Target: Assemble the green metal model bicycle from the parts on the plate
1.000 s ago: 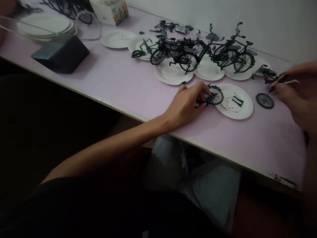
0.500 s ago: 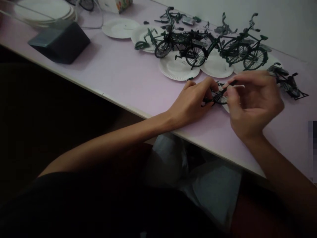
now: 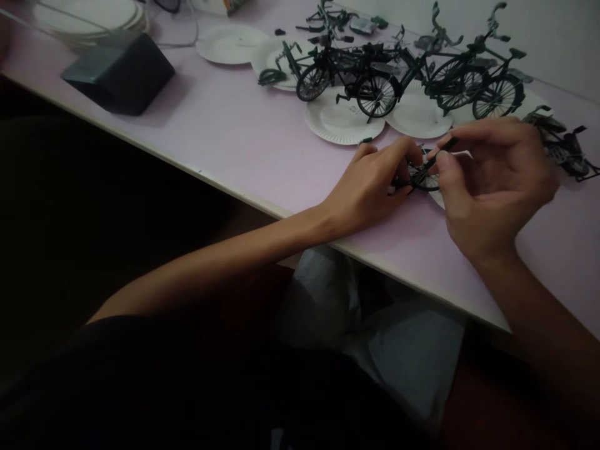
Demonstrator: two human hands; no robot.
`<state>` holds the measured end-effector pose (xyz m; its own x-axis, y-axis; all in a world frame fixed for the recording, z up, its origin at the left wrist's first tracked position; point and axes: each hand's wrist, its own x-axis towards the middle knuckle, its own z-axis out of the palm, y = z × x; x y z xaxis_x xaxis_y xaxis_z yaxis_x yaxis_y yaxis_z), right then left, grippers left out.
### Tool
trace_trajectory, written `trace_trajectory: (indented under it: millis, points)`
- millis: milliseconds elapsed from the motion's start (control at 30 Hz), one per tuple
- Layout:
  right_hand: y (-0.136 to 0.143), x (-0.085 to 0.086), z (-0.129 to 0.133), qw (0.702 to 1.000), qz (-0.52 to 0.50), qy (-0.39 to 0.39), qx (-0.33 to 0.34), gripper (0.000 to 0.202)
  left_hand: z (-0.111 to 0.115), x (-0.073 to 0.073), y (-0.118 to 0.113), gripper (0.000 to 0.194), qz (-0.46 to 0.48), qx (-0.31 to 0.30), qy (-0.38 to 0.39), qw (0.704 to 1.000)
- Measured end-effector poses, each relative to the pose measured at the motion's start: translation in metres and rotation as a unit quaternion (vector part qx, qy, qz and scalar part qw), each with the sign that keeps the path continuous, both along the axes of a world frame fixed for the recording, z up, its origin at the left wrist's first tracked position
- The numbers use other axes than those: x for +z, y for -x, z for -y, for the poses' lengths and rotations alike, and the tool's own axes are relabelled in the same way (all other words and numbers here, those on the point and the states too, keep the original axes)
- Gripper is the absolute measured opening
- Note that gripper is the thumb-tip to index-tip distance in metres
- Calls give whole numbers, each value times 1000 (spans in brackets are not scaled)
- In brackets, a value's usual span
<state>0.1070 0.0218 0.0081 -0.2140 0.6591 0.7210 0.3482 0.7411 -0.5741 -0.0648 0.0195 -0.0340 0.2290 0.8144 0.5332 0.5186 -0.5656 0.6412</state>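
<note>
Near the front of the pinkish table, my left hand (image 3: pixel 375 178) is closed on a small dark model bicycle part with a spoked wheel (image 3: pixel 425 179). My right hand (image 3: pixel 499 184) pinches a short, thin black piece (image 3: pixel 449 145) between thumb and fingers, right over the wheel. Whether that piece is joined to the wheel I cannot tell. Part of a white plate shows beneath the fingers. Just behind my hands stand a black model bicycle (image 3: pixel 349 78) and green model bicycles (image 3: pixel 499 94), on and around paper plates.
Paper plates (image 3: pixel 323 125) line the back, some bearing loose bicycle parts. A dark angular box (image 3: pixel 119 78) and a stack of white plates (image 3: pixel 84 15) are at the left. Another model bicycle (image 3: pixel 569 150) lies at the far right. The table's front edge (image 3: pixel 234 195) runs diagonally below my hands.
The view has shifted slightly, so the table things sit a little higher and further right. Both hands keep their hold, with the black piece still over the wheel.
</note>
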Motion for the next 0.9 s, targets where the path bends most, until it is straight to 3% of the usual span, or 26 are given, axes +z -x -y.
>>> trace_trajectory:
  millis: [400, 700, 900]
  points:
    - [-1, -1, 1, 998, 48, 35, -22, 13, 1, 0, 0, 31, -5, 9, 23, 1000]
    - [-6, -4, -4, 996, 83, 3, -27, 19, 1, 1, 0, 32, -23, 16, 30, 999]
    - [-9, 0, -2, 996, 72, -11, 51, 19, 0, 0, 1, 37, -7, 11, 34, 999]
